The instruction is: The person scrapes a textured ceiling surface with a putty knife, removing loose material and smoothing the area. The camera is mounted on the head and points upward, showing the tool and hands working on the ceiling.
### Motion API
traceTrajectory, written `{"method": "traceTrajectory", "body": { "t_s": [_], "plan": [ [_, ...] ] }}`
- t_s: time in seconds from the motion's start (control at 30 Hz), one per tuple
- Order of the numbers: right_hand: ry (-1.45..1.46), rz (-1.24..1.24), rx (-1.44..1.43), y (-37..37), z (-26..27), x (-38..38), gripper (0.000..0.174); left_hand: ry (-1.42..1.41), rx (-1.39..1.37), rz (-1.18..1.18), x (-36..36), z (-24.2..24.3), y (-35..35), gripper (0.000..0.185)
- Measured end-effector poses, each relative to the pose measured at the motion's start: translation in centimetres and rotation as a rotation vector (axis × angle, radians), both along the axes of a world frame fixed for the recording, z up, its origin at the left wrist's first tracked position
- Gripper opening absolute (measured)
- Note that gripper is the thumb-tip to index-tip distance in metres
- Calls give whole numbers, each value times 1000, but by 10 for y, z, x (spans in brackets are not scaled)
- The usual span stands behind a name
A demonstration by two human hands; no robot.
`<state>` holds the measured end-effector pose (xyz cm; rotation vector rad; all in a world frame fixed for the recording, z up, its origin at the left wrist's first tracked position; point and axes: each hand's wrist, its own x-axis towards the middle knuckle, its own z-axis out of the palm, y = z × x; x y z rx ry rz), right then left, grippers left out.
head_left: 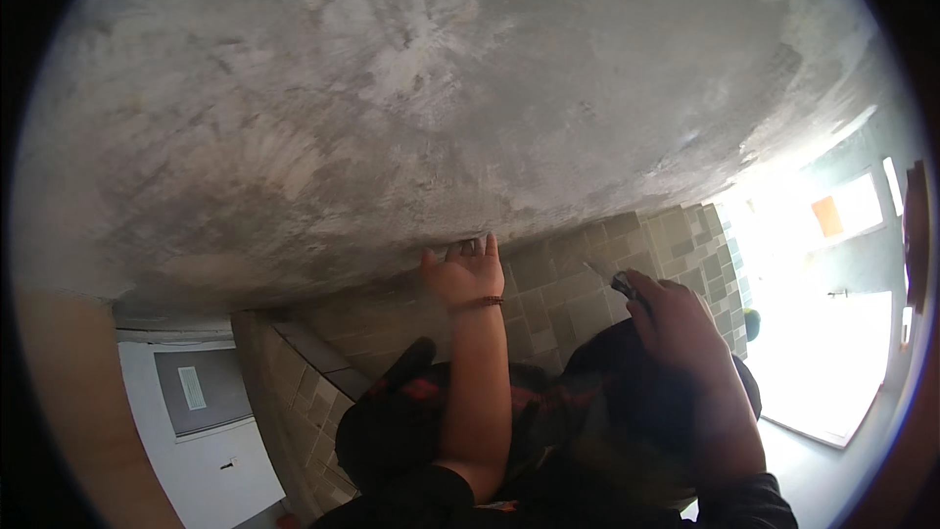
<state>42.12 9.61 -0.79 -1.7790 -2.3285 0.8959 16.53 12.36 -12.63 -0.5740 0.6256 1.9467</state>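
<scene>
A patchy grey plastered wall fills the upper part of the view, with pale, streaked smears across it. My left hand is raised to the wall's lower part, palm turned up and fingertips at the surface. I see no object in that hand, and a beaded bracelet circles its wrist. In my right hand is a hand tool with a dark handle and a thin, pale, blurred blade or tip pointing to the wall. Its exact kind cannot be told. The tool's end appears apart from the wall.
Patterned floor tiles run along the wall's foot beneath my dark-clothed legs. At left stand a brown post or edge and a white door with a grey panel. Strong light washes out a white door at right; a green round object lies near it.
</scene>
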Motion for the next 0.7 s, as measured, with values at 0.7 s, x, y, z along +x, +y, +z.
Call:
{"method": "traceTrajectory", "body": {
  "t_s": [0.7],
  "plan": [
    [164,127,261,9,-14,-28,24,663,115,-356,-41,180,-63,80]
  ]
}}
